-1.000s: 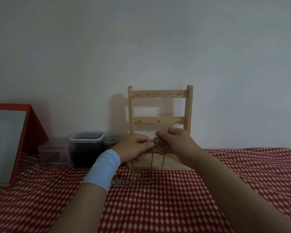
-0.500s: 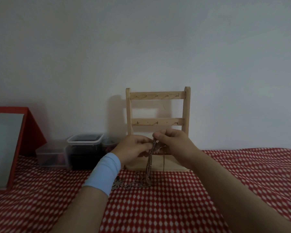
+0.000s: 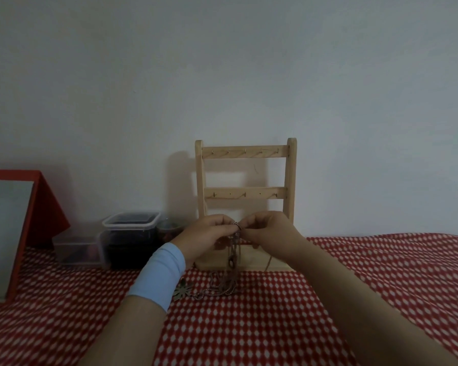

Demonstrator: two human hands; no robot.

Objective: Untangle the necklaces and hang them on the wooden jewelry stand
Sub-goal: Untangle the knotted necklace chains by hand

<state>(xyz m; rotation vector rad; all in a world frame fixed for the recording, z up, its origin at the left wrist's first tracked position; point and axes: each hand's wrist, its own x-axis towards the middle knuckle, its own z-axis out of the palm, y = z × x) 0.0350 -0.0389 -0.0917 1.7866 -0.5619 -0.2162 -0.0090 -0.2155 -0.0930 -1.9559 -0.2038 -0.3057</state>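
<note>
Both hands pinch the tangled necklaces just in front of the empty wooden stand.

Nearest, on the red-and-white tablecloth (image 3: 249, 326), a flower pendant (image 3: 182, 291) and a loose heap of chain lie beside the pale blue wristband (image 3: 160, 273) on the left arm. From there the necklaces (image 3: 232, 262) rise in a bunch of hanging strands to the fingers. The left hand (image 3: 206, 236) and right hand (image 3: 269, 231) meet fingertip to fingertip, fingers curled close and gripping the knot at the top, clear of the cloth. Behind them the stand (image 3: 245, 154) sits upright with bare hooks on both rails. To its left are plastic tubs (image 3: 131, 233) and a red-framed mirror (image 3: 8, 233), all against the wall (image 3: 222, 75).
</note>
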